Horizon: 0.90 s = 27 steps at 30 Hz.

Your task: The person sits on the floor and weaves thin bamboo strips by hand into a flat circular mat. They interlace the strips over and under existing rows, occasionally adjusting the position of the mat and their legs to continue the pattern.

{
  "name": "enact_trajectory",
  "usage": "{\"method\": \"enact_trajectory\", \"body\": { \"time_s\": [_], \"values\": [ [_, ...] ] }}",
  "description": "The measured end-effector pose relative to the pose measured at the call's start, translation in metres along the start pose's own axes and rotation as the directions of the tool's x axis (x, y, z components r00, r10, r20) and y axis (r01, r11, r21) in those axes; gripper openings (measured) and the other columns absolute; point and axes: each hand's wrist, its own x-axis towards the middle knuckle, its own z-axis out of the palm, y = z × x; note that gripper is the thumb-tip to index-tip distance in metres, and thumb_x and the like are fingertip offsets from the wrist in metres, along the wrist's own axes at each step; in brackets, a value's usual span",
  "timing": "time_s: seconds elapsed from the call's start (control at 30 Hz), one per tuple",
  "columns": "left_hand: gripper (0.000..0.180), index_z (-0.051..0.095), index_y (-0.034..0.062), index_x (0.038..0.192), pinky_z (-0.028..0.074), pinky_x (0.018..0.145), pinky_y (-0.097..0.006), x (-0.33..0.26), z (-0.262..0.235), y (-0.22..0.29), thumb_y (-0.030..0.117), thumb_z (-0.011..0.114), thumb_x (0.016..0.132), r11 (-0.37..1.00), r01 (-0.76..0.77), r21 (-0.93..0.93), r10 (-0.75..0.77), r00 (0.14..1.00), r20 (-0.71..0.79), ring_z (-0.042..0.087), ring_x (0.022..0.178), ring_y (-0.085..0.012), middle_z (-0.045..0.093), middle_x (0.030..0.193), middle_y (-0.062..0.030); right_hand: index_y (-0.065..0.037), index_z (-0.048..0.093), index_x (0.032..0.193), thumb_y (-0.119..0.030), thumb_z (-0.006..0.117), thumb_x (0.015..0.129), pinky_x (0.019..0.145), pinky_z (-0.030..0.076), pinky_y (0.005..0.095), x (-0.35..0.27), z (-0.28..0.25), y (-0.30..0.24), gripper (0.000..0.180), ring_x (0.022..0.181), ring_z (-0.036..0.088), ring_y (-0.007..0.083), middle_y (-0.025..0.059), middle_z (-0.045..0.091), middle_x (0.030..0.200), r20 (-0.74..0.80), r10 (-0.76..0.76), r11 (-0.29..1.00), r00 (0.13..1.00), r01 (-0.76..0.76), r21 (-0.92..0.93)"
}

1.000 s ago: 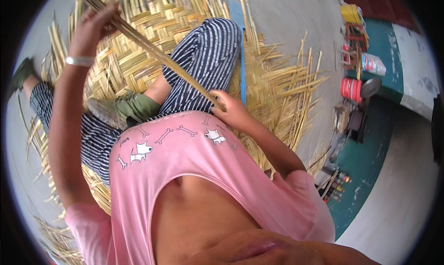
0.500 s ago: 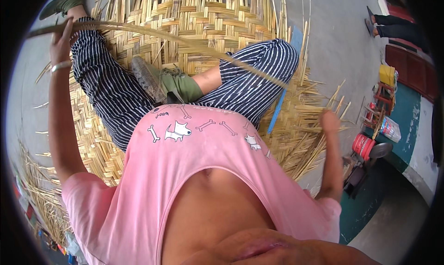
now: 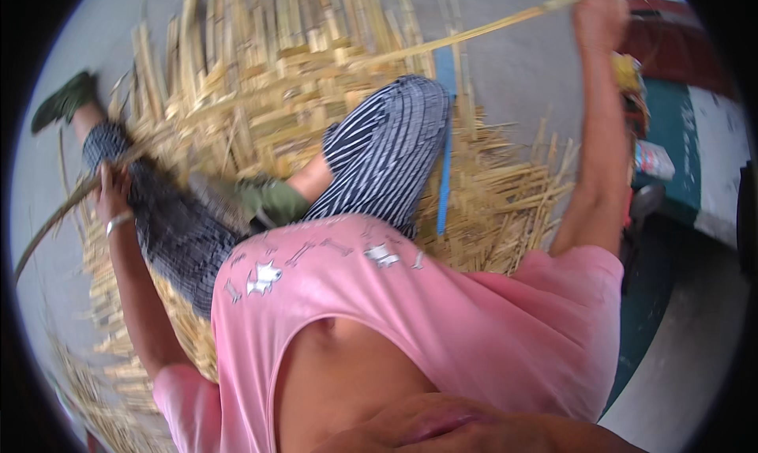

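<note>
left hand (image 3: 113,192) gripping a long strip (image 3: 493,28), right hand (image 3: 600,17) clasping it too, woven mat (image 3: 276,125) beneath

The mat (image 3: 268,137) lies on the floor (image 3: 513,66), under the person's legs (image 3: 371,153). A strip (image 3: 474,33) crosses above it between left hand (image 3: 113,191) and right hand (image 3: 600,18). A band (image 3: 444,172) lies right of the bent knee (image 3: 422,97); farther right stands a wall (image 3: 667,137).

- grey floor (image 3: 513,74), far and left
- dark red panel (image 3: 675,46), far right
- yellow container (image 3: 628,74), right, just nearer than the panel
- white printed package (image 3: 654,160), right
- dark round object (image 3: 647,200), right, nearer than the package
- teal-and-white wall (image 3: 671,113), right
</note>
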Motion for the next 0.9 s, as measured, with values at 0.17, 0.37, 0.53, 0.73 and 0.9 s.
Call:
{"method": "enact_trajectory", "body": {
  "time_s": [0.17,0.37,0.53,0.73,0.9],
  "values": [
    [0.033,0.066,0.0053,0.124,0.061,0.072,-0.031,-0.007,0.04,-0.019,0.027,0.071,0.1,0.988,0.14,-0.058,-0.136,0.989,0.066,0.075,0.096,-0.0233,0.073,0.11,-0.0077,-0.018,0.063,0.131,-0.023,0.056,0.097,0.085,0.055,0.0547,-0.07,0.027,-0.049,0.035,0.102,0.069,0.0405,0.0174,0.053,0.144,0.345,0.064,0.998,0.936,-0.065,-0.008],
    [0.039,0.067,0.0042,0.128,0.059,0.082,-0.03,-0.067,0.15,-0.024,0.029,0.074,0.098,0.9,0.382,-0.21,-0.333,0.913,0.235,0.069,0.104,-0.0224,0.07,0.11,-0.0073,-0.021,0.051,0.148,-0.015,0.054,0.094,0.093,0.056,0.0519,-0.154,0.018,-0.131,0.055,0.114,0.067,0.0409,0.0194,0.046,0.154,0.743,-0.079,0.97,0.664,-0.121,0.211],
    [0.034,0.066,0.0053,0.127,0.059,0.084,-0.032,-0.113,0.258,-0.026,0.025,0.071,0.1,0.841,0.473,-0.261,-0.353,0.847,0.396,0.068,0.105,-0.0232,0.067,0.113,-0.0078,-0.011,0.063,0.135,-0.034,0.062,0.097,0.106,0.049,0.0463,-0.128,-0.063,-0.269,0.045,0.123,0.062,0.0352,0.0163,0.062,0.14,0.404,-0.331,0.649,0.853,-0.105,0.754],
    [0.041,0.062,0.0088,0.133,0.053,0.094,-0.037,-0.143,0.32,-0.016,0.034,0.069,0.101,0.872,0.471,-0.132,-0.323,0.756,0.569,0.065,0.113,-0.022,0.068,0.117,-0.005,-0.009,0.067,0.121,-0.046,0.057,0.1,0.095,0.05,0.0488,-0.075,-0.128,-0.4,0.044,0.11,0.067,0.0352,0.0153,0.072,0.117,0.159,-0.462,0.348,0.873,0.013,0.937],
    [0.038,0.066,0.0062,0.127,0.053,0.098,-0.039,-0.094,0.28,-0.018,0.028,0.074,0.097,0.875,0.457,-0.163,-0.259,0.724,0.639,0.066,0.114,-0.0237,0.069,0.119,-0.006,-0.014,0.068,0.11,-0.047,0.056,0.1,0.078,0.054,0.053,-0.046,-0.128,-0.428,0.036,0.091,0.069,0.0402,0.0187,0.073,0.094,0.171,-0.728,0.208,0.664,-0.023,0.978]
  ]
}}
